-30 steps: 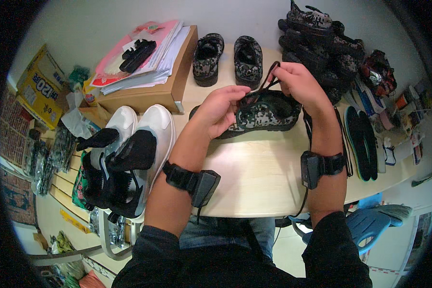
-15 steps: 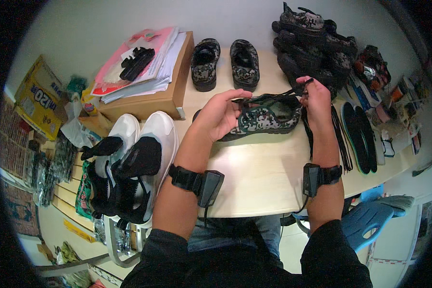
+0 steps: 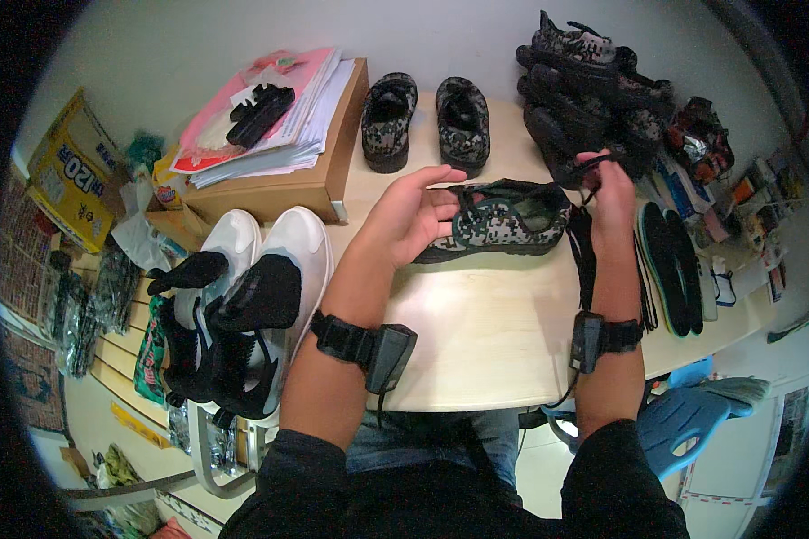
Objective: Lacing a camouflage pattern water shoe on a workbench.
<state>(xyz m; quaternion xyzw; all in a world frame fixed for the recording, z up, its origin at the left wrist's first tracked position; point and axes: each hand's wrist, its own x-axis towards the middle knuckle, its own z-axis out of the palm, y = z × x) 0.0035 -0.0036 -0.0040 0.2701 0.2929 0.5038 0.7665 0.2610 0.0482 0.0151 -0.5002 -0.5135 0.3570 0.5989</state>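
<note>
A camouflage shoe (image 3: 508,220) with a dark sole lies sideways on the table in front of me, its opening toward the right. My left hand (image 3: 413,216) grips its left end, fingers curled against the side and thumb along the top. Off the shoe's right end, my right hand (image 3: 611,193) is closed on a black shoelace (image 3: 591,164), pinched at the fingertips. More black laces (image 3: 581,251) hang down beside the right wrist. Part of the shoe's left end is hidden behind my left hand.
Two camouflage shoes (image 3: 463,121) stand at the back; a pile of similar shoes (image 3: 593,99) is at the far right. Black insoles (image 3: 670,269) lie on the right. White-and-black sneakers (image 3: 301,247) and a cardboard box (image 3: 337,171) with papers occupy the left.
My right hand has moved right with the shoelace. The laces that stretched over the shoe between my hands no longer span it. My left hand has stayed at the shoe's left end.
</note>
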